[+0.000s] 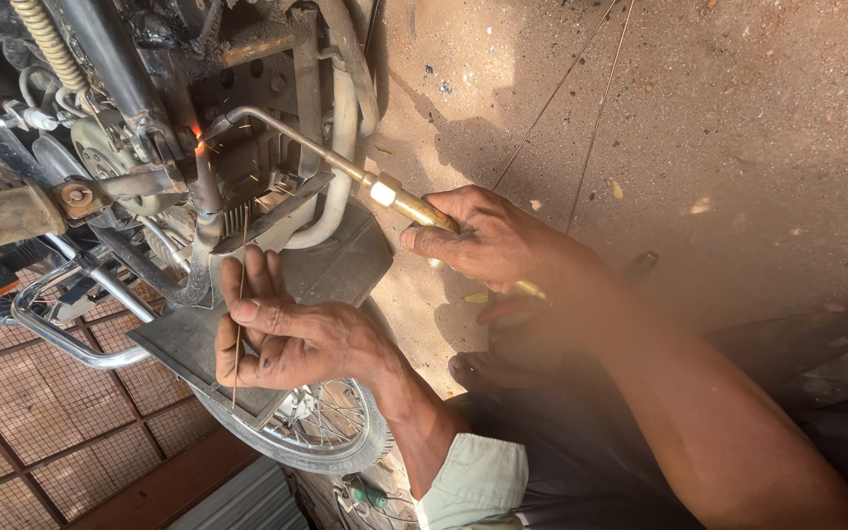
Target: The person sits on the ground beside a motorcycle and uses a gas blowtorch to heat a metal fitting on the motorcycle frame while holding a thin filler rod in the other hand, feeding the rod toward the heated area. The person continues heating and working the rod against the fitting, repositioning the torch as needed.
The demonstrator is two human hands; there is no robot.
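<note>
The right hand (pixel 488 240) is closed around the brass handle of a gas welding torch (pixel 345 167), its flame at the motorcycle frame (pixel 203 186). The left hand (pixel 282 329) pinches a thin filler rod (pixel 239 324) between thumb and fingers, just below the joint

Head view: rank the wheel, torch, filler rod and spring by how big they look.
1. Wheel, partly hidden by a plate
2. Torch, right hand gripping it
3. Filler rod in left hand, long but very thin
4. Spring, cut off by the frame, so unsure
</note>
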